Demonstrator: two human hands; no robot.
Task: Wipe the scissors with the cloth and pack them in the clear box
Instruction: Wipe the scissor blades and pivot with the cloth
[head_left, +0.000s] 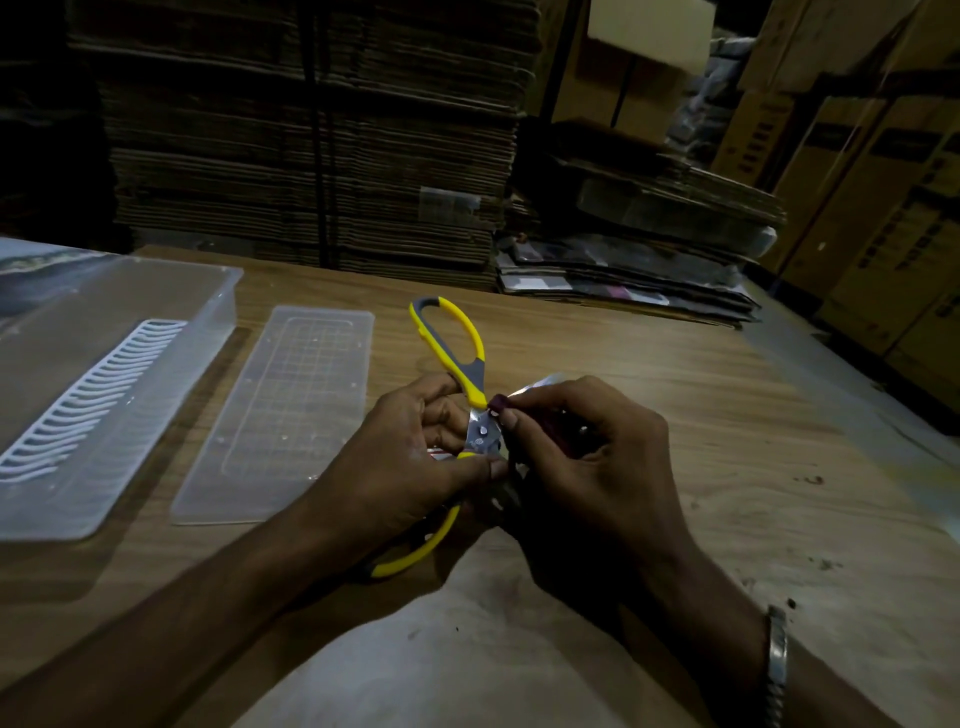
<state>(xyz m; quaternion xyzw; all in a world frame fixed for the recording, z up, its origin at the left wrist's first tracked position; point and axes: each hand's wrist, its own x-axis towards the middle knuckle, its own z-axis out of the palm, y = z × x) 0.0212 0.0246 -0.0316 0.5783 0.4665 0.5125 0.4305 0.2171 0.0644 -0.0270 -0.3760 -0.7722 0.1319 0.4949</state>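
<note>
While wiping goes on, scissors (475, 410) sit above table, right of clear box lid (280, 415). My left hand (415, 467) grips them at pivot; my right hand (576, 457) pinches dark cloth (498, 402) against blade. Step: cleaning, I judge. Next: finish blades, close scissors, carry left to clear box (111, 384). Blades mostly hidden by fingers; cloth hard to make out, scene dim.

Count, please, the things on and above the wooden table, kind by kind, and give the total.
Scissors, yellow and grey: 1
Dark cloth: 1
Clear box: 1
Clear lid: 1
Hands, left hand and right hand: 2
Total: 6
</note>
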